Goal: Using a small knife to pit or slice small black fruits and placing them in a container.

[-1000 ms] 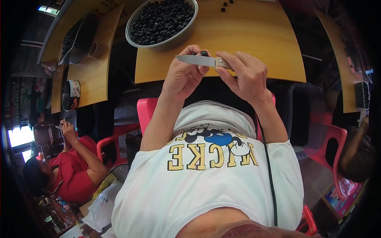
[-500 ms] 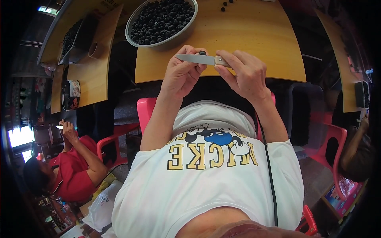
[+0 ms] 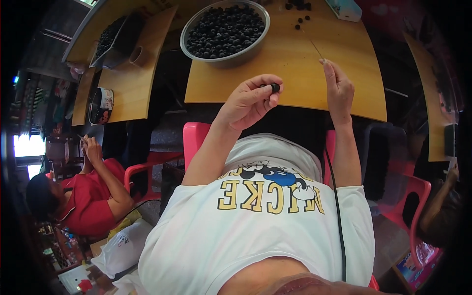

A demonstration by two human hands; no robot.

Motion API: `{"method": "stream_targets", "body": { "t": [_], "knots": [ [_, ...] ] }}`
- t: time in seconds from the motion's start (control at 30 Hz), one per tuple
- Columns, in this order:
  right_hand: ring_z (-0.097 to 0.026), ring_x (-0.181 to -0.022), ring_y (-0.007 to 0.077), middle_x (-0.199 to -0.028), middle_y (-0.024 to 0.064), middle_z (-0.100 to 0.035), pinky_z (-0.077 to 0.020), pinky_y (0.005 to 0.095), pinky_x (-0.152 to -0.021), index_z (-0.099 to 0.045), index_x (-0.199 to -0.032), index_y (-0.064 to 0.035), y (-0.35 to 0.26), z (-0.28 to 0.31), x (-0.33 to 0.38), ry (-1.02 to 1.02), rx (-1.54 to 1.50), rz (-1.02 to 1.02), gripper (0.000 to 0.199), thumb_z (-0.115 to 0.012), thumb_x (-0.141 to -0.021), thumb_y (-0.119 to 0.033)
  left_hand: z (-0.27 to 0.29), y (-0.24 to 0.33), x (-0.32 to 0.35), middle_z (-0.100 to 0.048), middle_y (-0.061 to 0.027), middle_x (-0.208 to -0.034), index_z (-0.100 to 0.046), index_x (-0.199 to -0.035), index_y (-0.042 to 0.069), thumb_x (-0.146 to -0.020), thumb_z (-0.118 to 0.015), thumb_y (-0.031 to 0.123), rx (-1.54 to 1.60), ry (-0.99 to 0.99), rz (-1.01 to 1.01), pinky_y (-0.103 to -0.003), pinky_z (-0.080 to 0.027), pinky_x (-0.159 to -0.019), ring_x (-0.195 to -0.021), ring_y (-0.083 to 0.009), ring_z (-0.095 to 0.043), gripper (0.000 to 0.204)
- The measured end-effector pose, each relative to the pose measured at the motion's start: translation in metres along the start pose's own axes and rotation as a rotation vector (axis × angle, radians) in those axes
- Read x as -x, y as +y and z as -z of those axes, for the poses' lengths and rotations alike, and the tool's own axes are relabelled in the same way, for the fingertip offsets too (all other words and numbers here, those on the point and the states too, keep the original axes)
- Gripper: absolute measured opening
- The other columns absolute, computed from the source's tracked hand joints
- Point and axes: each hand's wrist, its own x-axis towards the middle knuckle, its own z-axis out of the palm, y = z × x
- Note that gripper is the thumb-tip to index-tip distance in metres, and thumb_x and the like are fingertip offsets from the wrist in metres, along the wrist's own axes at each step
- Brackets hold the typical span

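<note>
My left hand (image 3: 250, 101) pinches a small dark round ball (image 3: 275, 88) between thumb and fingertips, just in front of the table's near edge. Its exact kind I cannot tell; it looks like a berry or seed. My right hand (image 3: 339, 88) is closed on the handle of a knife (image 3: 314, 46), apart from the ball. The thin blade, seen nearly edge-on, points away over the table toward a few loose dark balls (image 3: 298, 27). Beyond my left hand stands a round plastic bowl (image 3: 223, 60) filled with similar dark balls.
The wooden table (image 3: 290, 64) carries a pale box (image 3: 345, 10) at its far right. To the left, another table (image 3: 130, 93) holds a dark-filled tub and a round tin (image 3: 102, 105). A person in red (image 3: 93, 201) sits there. Another person's arm shows at far right.
My right hand has drawn the knife away from the ball, to the right and forward over the table. My left hand still holds the ball. The view has shifted, showing more of the far table.
</note>
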Motion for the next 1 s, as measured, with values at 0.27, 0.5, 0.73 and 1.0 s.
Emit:
{"method": "stream_targets", "body": {
  "t": [0.27, 0.5, 0.73, 1.0],
  "knots": [
    [-0.048, -0.064, 0.0058, -0.077, 0.0019, -0.064, -0.0394, 0.0211, -0.059, -0.067, -0.108, 0.0000, 0.011, -0.002, 0.003, -0.027, 0.010, 0.003, 0.039, -0.055, -0.096, -0.035, -0.002, 0.079, -0.014, -0.064, -0.0154, -0.099, -0.059, -0.101, -0.002, -0.094, -0.050, 0.002, -0.274, 0.140, -0.224, -0.020, -0.054, -0.061, -0.069, -0.0116, -0.062, 0.012],
    [-0.056, -0.071, 0.0095, -0.077, 0.0079, -0.065, -0.0446, 0.0236, -0.065, -0.067, -0.106, 0.0012, -0.003, 0.000, 0.004, -0.116, 0.078, -0.061, 0.038, -0.056, -0.095, -0.034, 0.036, 0.168, -0.060, -0.061, -0.0010, -0.067, -0.067, -0.100, -0.001, -0.085, -0.066, 0.016, -1.235, 0.622, -0.034, -0.020, -0.043, -0.053, -0.060, -0.0080, -0.055, 0.022],
    [-0.056, -0.066, 0.0132, -0.073, 0.0097, -0.063, -0.0446, 0.0259, -0.062, -0.067, -0.105, 0.0018, -0.002, 0.000, 0.004, -0.053, 0.045, 0.046, 0.037, -0.057, -0.095, -0.032, 0.054, 0.164, -0.085, -0.071, -0.0092, -0.082, -0.074, -0.089, 0.006, -0.075, -0.074, 0.022, -2.012, 0.657, 0.017, -0.031, -0.049, -0.073, -0.074, -0.0189, -0.066, 0.022],
    [-0.046, -0.062, 0.0061, -0.065, -0.0007, -0.056, -0.0388, 0.0230, -0.055, -0.067, -0.105, 0.0011, -0.014, 0.009, 0.006, -0.098, -0.097, -0.032, 0.030, -0.060, -0.093, -0.025, -0.003, 0.109, -0.068, -0.063, -0.0036, -0.078, -0.063, -0.096, 0.001, -0.092, -0.059, 0.017, -0.458, 0.391, -0.041, -0.018, -0.041, -0.049, -0.062, -0.0078, -0.055, 0.017]
  ]
}}
